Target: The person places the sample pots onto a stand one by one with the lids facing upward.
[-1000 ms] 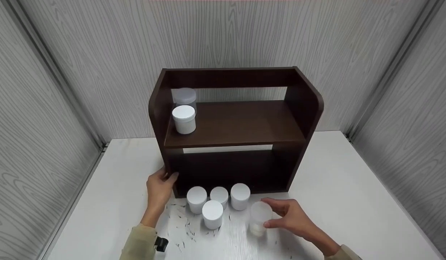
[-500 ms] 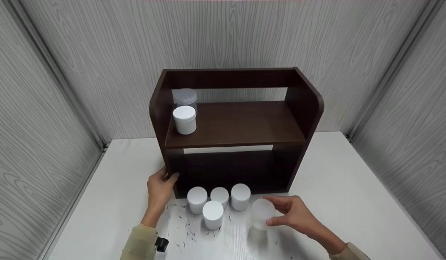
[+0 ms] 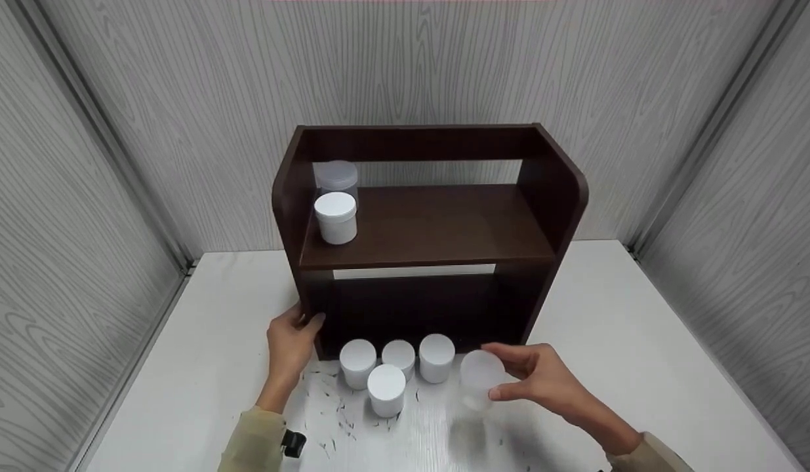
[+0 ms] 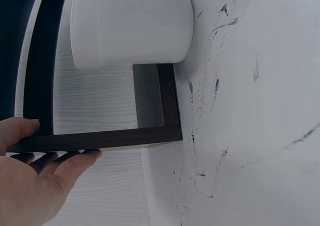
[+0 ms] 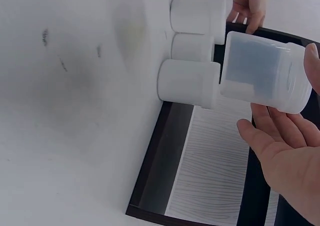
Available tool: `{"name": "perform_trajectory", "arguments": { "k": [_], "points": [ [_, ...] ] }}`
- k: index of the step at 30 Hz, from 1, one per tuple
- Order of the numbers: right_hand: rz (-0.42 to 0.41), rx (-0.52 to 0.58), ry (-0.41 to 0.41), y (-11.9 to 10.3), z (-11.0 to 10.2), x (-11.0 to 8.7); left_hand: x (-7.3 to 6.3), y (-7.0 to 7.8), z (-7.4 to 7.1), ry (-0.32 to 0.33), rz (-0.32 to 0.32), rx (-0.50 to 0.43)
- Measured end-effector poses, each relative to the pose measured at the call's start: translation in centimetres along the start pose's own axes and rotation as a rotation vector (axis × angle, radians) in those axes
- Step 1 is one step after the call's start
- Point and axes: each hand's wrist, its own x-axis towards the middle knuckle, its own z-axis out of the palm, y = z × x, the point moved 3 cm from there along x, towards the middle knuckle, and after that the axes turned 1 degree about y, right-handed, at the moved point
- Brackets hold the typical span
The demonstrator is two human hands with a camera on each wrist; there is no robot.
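Observation:
My left hand (image 3: 290, 341) grips the lower left side panel of a dark brown two-tier shelf (image 3: 424, 226). In the left wrist view, the thumb lies on one face of that panel (image 4: 115, 137) and the fingers on the other. To the right, my right hand (image 3: 549, 383) holds a translucent lidded jar (image 3: 481, 379) between thumb and fingers. That jar hangs above the table, with its shadow below it. The right wrist view shows the clear jar (image 5: 262, 71) side-on, near several white jars.
Several white lidded jars stand before the shelf, among them a front one (image 3: 386, 390) and a right one (image 3: 437, 358). On the upper tier, a white jar (image 3: 336, 219) stands before a translucent jar (image 3: 338, 176). The white table (image 3: 608, 314) has dark scuffs.
My right hand has lifted the translucent jar off the table and moved it slightly right and toward the shelf. The left hand stays on the side panel.

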Motion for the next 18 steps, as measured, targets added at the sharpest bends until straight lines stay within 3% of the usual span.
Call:
{"name": "perform_trajectory", "arguments": {
  "k": [11,18],
  "points": [
    [-0.035,0.000,-0.014,-2.5,-0.2,0.6,0.1,-0.3,-0.2,-0.010,0.019,0.020],
    [-0.029,0.002,0.017,-4.5,-0.2,0.7,0.1,-0.4,-0.1,-0.002,0.019,0.015]
  ]
}}
